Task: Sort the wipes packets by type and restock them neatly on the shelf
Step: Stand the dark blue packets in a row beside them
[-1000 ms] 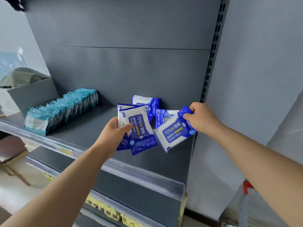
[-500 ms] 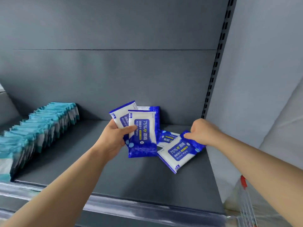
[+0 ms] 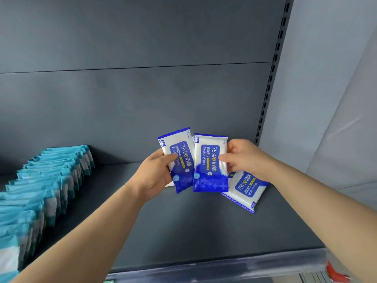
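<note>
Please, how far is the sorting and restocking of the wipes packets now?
Done: the teal packets stand in a row on the shelf. In hand: the left hand grips the left blue packet, the right hand pinches the right blue packet. Left: the flat blue packet lies beneath the right hand; the blue ones form no row yet.

Pretty clearly a shop: dark grey metal retail shelf (image 3: 173, 231) with a slotted black upright rail (image 3: 270, 78) on the right and a clear plastic price strip (image 3: 224, 266) along the front edge. Identical stock is lined up, a row of teal plastic wipes packets (image 3: 51, 180) plus blue-and-white alcohol wipes packets (image 3: 206, 180).
</note>
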`<state>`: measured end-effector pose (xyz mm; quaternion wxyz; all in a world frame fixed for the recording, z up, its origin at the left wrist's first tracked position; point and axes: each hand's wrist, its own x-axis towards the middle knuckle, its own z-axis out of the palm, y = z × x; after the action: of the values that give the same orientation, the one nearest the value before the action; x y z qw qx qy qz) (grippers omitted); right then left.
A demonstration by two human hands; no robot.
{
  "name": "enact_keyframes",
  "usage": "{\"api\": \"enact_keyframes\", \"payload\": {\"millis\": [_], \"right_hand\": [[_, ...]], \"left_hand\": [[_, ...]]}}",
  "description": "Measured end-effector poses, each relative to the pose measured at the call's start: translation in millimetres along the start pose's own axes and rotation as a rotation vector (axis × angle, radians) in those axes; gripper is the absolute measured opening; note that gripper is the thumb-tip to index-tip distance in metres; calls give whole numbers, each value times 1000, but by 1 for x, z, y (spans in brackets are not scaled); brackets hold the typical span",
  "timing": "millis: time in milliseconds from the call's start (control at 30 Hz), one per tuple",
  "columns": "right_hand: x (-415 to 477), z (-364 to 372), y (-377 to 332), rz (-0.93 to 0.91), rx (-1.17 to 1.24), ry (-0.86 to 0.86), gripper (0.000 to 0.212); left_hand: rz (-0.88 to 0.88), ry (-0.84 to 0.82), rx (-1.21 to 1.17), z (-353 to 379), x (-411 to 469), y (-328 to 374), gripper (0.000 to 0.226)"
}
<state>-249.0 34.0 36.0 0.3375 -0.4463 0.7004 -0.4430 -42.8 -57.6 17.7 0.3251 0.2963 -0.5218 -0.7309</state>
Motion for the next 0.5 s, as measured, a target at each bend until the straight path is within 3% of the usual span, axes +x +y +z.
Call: {"api": "enact_keyframes", "payload": {"millis": [200, 367, 500], "right_hand": [[-2, 5, -7, -49, 113, -25, 4], [10, 25, -15, -90, -118, -11, 9], [10, 41, -21, -154, -133, -76, 15]], "left_hand": [[47, 81, 128, -16, 3, -1, 26], [-23, -4, -28, -13, 1, 7, 23], [-22, -28, 98, -17, -3, 5, 47]]}}
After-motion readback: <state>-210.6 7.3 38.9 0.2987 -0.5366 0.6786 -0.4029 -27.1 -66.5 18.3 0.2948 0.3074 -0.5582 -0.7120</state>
